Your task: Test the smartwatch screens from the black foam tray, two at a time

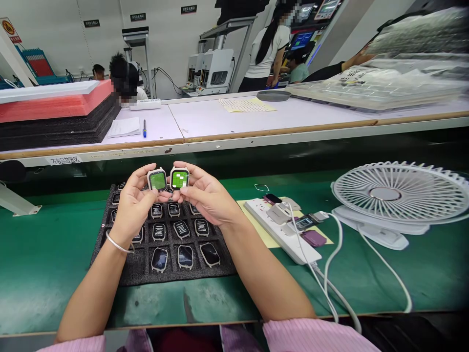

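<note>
My left hand point(136, 201) is closed on a strapless smartwatch point(158, 180) whose screen glows green. Beside it, my right hand point(205, 195) pinches a second smartwatch point(179, 179), its green screen broken up by white blocks. Both screens face me, held side by side over a black foam tray point(135, 274). Several more watch bodies lie in the tray's compartments, most with white text on dark screens. In the row closest to me, a watch point(185, 256) and its neighbours have dark screens. My forearms and hands hide part of the tray.
Right of the tray sits a white power strip point(282, 232) with chargers and cables on yellow paper. A white fan point(399, 193) stands farther right. Behind, a raised shelf point(205, 124) carries foam sheets point(54, 105), a blue pen point(144, 129) and plastic-wrapped trays point(366, 93). People work beyond.
</note>
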`<state>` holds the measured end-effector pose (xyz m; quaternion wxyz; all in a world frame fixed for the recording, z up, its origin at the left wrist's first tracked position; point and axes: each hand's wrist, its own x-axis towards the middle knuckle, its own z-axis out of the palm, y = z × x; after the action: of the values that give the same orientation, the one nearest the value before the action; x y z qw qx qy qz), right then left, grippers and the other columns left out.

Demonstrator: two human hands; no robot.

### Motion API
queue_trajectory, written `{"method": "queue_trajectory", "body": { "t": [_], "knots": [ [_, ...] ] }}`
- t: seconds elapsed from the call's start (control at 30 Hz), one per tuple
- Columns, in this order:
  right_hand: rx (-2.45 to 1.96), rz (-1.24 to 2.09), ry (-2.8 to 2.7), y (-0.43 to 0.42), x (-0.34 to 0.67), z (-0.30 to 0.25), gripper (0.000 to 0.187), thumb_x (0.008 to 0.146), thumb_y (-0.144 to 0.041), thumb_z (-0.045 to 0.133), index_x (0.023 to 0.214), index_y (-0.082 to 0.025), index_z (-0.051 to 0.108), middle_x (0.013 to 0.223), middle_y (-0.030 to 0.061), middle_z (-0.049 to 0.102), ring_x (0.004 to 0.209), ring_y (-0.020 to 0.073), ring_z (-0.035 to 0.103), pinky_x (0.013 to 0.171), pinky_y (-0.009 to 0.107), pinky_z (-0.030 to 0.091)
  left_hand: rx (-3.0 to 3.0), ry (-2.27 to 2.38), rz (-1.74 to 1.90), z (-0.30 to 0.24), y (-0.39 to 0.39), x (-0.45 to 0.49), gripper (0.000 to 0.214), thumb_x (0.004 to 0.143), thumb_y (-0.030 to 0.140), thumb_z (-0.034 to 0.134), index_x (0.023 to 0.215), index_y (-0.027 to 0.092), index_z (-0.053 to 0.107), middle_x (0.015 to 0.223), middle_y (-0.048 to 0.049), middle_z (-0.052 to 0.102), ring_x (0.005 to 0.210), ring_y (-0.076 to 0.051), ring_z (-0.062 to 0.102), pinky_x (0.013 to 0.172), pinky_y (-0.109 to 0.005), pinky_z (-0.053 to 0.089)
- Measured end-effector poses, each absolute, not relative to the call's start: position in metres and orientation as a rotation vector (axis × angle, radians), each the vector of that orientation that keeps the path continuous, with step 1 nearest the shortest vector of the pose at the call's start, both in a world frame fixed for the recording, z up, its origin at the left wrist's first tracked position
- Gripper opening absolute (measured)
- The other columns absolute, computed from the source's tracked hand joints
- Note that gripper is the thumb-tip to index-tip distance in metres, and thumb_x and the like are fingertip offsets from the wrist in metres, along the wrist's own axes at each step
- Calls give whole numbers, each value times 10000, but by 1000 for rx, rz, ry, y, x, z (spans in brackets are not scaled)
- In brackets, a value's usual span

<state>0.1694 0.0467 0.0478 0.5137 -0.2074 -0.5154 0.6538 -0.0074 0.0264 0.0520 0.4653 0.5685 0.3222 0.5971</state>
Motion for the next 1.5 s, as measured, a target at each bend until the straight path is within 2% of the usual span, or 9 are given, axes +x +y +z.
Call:
{"method": "queue_trajectory", "body": {
  "t": [0.2,0.4,0.53,0.67,0.8,0.97,1.17,1.33,1.5],
  "knots": [
    [-489,1563,-1231,47,169,48,567,701,-97,735,1218,-240,553,955,-9,652,671,93,630,664,249,546,1424,768,1466,52,26,-7,517,768,81,665,1252,200,532,1116,-50,689,822,-124,732,789,-259,634],
    [-531,1512,-1234,47,166,47,467,703,-174,789,1116,-222,576,912,5,645,676,103,571,559,223,488,1427,773,1429,53,24,-6,517,757,51,642,1243,199,545,1091,-38,694,777,-119,740,790,-265,638],
    [-533,1492,-1241,48,167,48,457,704,-143,753,1113,-216,563,895,9,646,673,102,552,545,215,448,1436,781,1430,53,24,-7,512,755,49,627,1237,202,551,1090,-37,688,781,-133,746,774,-269,641],
    [-542,1537,-1231,47,168,48,471,711,-123,679,1157,-224,565,905,0,656,608,93,547,581,255,481,1442,771,1427,53,24,-7,510,760,51,617,1242,200,547,1099,-42,691,785,-132,745,773,-267,639],
    [-530,1558,-1205,47,169,48,390,767,-221,698,1140,-211,583,896,9,676,585,94,569,581,266,499,1449,776,1425,54,24,-7,494,768,72,624,1240,195,546,1092,-47,697,787,-130,740,771,-266,637],
    [-552,1537,-1183,48,168,48,348,774,-337,758,1053,-199,603,799,-3,683,545,90,554,499,232,452,1464,772,1415,53,24,-7,464,782,106,638,1230,195,555,1093,-54,695,780,-134,736,777,-283,636],
    [-551,1581,-1162,45,169,52,359,780,-233,671,1132,-204,606,860,8,704,559,107,589,543,271,480,1467,794,1421,54,23,-8,455,796,124,623,1238,196,546,1091,-56,697,788,-135,731,782,-291,633],
    [-528,1596,-1160,46,169,53,421,714,-140,584,1131,-194,608,891,15,719,560,112,601,548,276,473,1395,786,1421,55,23,-8,452,781,129,614,1225,190,559,1068,-50,702,755,-136,732,739,-276,628],
    [-532,1583,-1175,47,170,51,304,774,-235,652,1072,-189,606,848,19,714,539,104,589,517,253,458,1288,811,1431,57,24,-8,361,807,216,618,1167,191,600,1002,-31,703,681,-145,733,651,-273,622]
  ]
}}
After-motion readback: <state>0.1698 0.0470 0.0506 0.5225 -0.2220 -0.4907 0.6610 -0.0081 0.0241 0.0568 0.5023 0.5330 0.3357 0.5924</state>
